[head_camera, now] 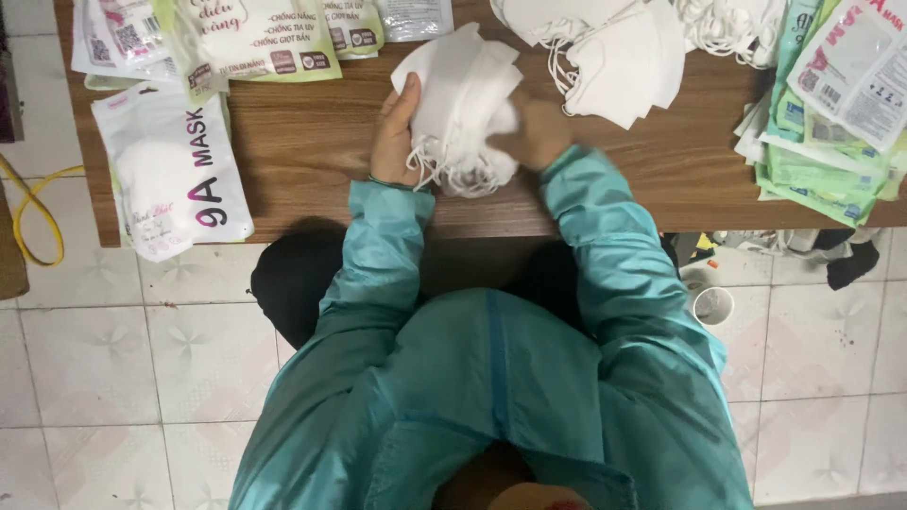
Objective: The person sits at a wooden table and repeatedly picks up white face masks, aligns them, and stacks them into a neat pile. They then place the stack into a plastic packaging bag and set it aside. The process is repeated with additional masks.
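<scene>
The wooden table (312,151) fills the top of the head view, its near edge running left to right just above the person's teal jacket (491,397), with pale floor tiles (113,359) below and to both sides

On the bare middle of the table, close to the near edge, sits the stack of white face masks (458,99), held between both hands. Its long axis runs from the far right corner down toward the person, tilted slightly left, and the elastic ear loops (453,175) hang in a tangle from its near end. The left hand (397,132) lies flat along the stack's left side, fingers pressed together and pointing away from the body, thumb curled against the masks. The right hand (537,127) meets the stack from the right at its lower half; it is blurred, so I cannot tell whether its fingers pinch a mask or only press on it. Both hands touch the stack, so neither is nearer

Just beyond the right hand lies a loose pile of white masks (614,57), near but apart from the held stack. Left of the left hand, well apart, a filled white mask pouch (170,170) overhangs the table edge. More printed pouches (255,38) line the far left, and a heap of green and white empty packets (831,123) covers the right end. A small paper cup (713,305) stands on the floor at right, and a yellow cable (33,212) loops at far left

Nothing lies between the hands and the stack
</scene>
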